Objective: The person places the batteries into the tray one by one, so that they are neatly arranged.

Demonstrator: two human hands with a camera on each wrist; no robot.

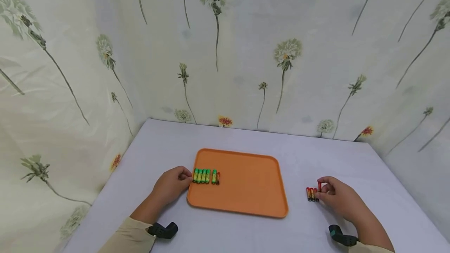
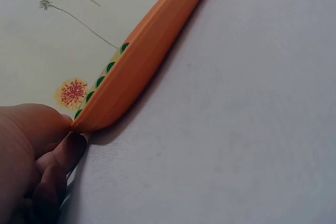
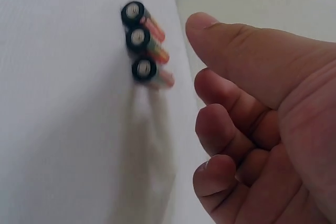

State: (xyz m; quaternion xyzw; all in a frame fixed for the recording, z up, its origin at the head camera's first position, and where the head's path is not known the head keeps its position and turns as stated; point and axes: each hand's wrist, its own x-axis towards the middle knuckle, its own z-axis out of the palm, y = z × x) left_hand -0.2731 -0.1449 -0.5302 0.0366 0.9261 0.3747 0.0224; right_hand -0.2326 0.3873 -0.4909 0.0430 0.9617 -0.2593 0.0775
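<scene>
My left hand (image 1: 172, 184) pinches the left rim of an orange tray (image 1: 246, 190) between thumb and fingers; the left wrist view shows the rim (image 2: 131, 85) at the fingertips. Several green batteries (image 1: 201, 176) stand side by side along the tray's left part. One more green battery (image 1: 214, 177) sits slightly apart, with a thinner red battery (image 1: 218, 179) right beside it. Off to the right, my right hand (image 1: 335, 194) pinches a red battery (image 1: 319, 186) between finger and thumb. Close by, a short row of red batteries (image 1: 311, 194) lies on the table; in the right wrist view the held battery is hidden.
The white-covered table (image 1: 242, 235) reaches back to a hanging cloth (image 1: 242, 50) printed with dandelions, which also runs along the left and right sides. Table surface separates the tray from the red battery row. A dark camera band sits on each wrist.
</scene>
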